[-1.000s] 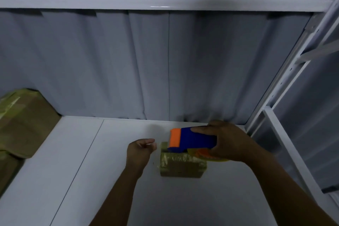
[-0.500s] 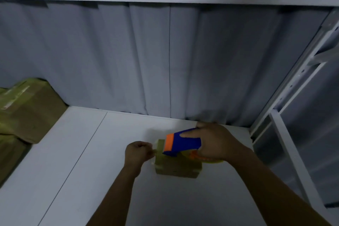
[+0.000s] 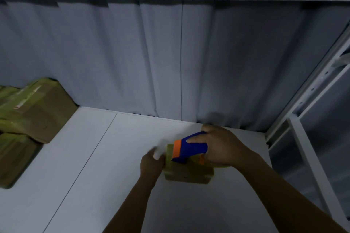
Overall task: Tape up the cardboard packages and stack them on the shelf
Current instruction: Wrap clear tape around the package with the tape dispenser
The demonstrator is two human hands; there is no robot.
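- Left hand (image 3: pixel 152 164), nearest: it lies against the left end of the small cardboard package (image 3: pixel 187 173). A pale blur covers the fingertips, so I cannot tell whether they are curled onto the box, pinching a tape end, or only bracing it.
- The small cardboard package sits flat on the white shelf (image 3: pixel 113 176), right of centre, and already looks glossy with tape.
- Right hand (image 3: pixel 225 149): clenched around the blue-and-orange tape dispenser (image 3: pixel 191 147), whose orange end rests on the package top.
- Step in hand, as I judge it: laying a strip across the top. I would hold the box firmly at the left, keep the dispenser low and square to the seam, draw it in one straight pull, then tilt it to cut.
- Farther left, taped packages (image 3: pixel 34 107) lie stacked on the shelf against the grey curtain (image 3: pixel 170 62).
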